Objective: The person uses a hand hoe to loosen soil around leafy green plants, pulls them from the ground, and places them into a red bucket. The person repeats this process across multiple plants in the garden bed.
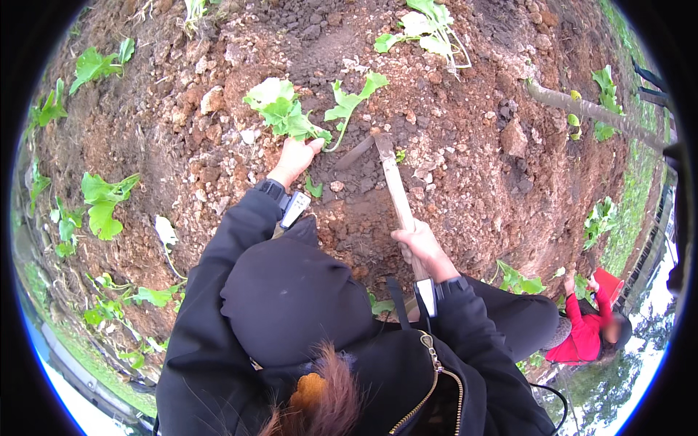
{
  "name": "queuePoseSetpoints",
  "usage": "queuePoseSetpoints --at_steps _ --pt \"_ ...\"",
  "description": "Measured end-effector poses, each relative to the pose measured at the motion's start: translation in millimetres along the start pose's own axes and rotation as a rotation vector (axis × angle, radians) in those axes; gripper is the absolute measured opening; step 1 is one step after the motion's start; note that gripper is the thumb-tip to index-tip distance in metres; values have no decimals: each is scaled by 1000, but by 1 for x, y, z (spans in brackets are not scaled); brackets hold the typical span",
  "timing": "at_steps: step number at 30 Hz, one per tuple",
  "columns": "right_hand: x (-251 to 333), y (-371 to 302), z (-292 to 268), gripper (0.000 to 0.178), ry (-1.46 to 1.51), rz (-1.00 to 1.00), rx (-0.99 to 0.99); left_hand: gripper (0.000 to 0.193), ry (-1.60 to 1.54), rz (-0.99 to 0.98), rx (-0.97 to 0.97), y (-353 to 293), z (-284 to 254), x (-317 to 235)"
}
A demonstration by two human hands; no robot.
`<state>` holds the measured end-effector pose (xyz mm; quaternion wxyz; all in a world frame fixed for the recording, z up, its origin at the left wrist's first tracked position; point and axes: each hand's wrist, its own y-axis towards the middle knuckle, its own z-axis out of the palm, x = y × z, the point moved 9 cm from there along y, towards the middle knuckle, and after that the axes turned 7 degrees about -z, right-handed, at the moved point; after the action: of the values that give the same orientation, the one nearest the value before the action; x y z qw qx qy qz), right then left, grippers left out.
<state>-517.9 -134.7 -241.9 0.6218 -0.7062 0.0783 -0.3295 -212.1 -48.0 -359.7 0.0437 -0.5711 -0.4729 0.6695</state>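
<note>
My left hand (pixel 293 161) is closed on the lower part of a green leafy seedling (pixel 283 112), its fingertips partly hidden by the leaves. A lobed leaf on a curved stem (pixel 349 105) stands just to the right of those fingers. My right hand (pixel 422 249) is wrapped round the pale wooden handle of a hoe (pixel 396 185). The hoe's metal blade (pixel 356 152) rests at the dark, loosened soil (pixel 349 189), close to the seedling's base. A small leaf (pixel 313 187) lies below my left hand.
Reddish, stony soil (pixel 465 109) surrounds me. Several more leafy plants lie or stand about, including one at the far side (pixel 429 29) and one at the left (pixel 105 203). A long pole (pixel 596 112) reaches in from the right. A person in red (pixel 582 327) works at the lower right.
</note>
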Motion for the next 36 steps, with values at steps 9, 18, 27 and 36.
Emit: queuePoseSetpoints --at_steps 9,18,27,36 --pt "133 34 1 18 58 -647 -365 39 170 70 60 -12 0 -15" --pt "77 3 1 32 -182 -644 -435 35 144 240 -52 -23 -16 -30" --pt "59 8 7 34 -484 -366 -366 17 135 166 32 -15 -19 1" --pt "76 -7 17 35 -614 -449 -361 16 -141 29 240 -27 -13 -12"
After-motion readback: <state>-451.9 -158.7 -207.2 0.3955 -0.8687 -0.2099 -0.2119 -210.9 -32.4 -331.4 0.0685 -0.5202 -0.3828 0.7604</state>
